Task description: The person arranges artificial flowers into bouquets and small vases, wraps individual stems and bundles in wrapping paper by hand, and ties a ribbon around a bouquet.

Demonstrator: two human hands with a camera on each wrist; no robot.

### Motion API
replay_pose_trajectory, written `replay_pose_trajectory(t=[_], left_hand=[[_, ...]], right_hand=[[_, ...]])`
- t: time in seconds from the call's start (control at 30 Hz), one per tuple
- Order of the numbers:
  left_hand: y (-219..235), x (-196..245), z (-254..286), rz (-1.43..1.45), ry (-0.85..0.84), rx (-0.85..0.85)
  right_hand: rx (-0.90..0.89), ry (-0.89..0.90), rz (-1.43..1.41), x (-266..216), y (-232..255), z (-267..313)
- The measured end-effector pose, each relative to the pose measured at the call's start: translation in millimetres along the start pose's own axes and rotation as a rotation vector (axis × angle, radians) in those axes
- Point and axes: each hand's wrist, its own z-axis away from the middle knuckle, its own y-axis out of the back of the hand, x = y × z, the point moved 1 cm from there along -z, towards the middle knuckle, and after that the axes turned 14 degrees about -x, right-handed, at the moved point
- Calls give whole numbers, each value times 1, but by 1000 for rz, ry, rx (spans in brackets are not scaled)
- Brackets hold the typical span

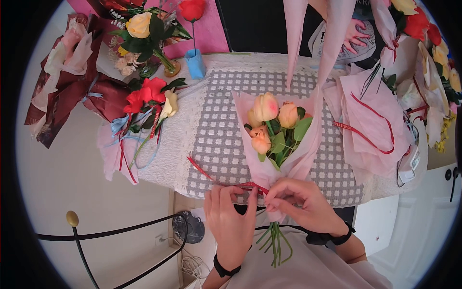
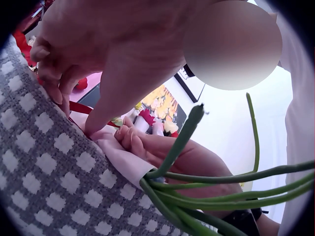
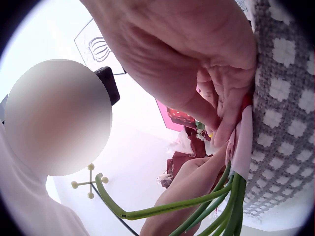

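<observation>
A bouquet of peach tulips and roses (image 1: 266, 107) in pink wrapping paper (image 1: 308, 149) lies on a grey-and-white checked cloth, green stems (image 1: 275, 243) toward the person. A red printed ribbon (image 1: 248, 185) crosses its gathered neck, one end trailing left. My left hand (image 1: 228, 216) is left of the neck and holds the ribbon; in the left wrist view the red band (image 2: 81, 108) runs between thumb and fingers. With curled fingers, my right hand (image 1: 303, 202) pinches at the neck; its fingertips (image 3: 224, 130) are against the pink paper, close below the ribbon, in the right wrist view.
Left are a dark red wrapped bouquet (image 1: 103, 96), red flowers with ribbons (image 1: 149, 91) and a blue cup (image 1: 195, 65) holding a red rose. Pink paper sheets (image 1: 370, 120) with another red ribbon lie right, beside more bouquets (image 1: 438, 62). The cloth's lace edge (image 1: 185, 168) faces left.
</observation>
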Motion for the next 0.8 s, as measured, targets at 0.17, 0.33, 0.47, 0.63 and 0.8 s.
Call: replay_pose_trajectory(t=[0.17,0.33,0.47,0.63,0.8], left_hand=[[-3,6,-10,-51,14,38],[-7,3,-11,90,-42,-71],[-16,-7,-7,204,-141,43],[-22,-22,11,709,-211,59],[-22,-34,6,632,-521,-4]], right_hand=[[40,-1,0,-1,-3,1],[27,12,18,1,-2,0],[9,19,36,4,1,3],[94,16,-108,-2,-6,1],[47,62,-167,4,-1,3]])
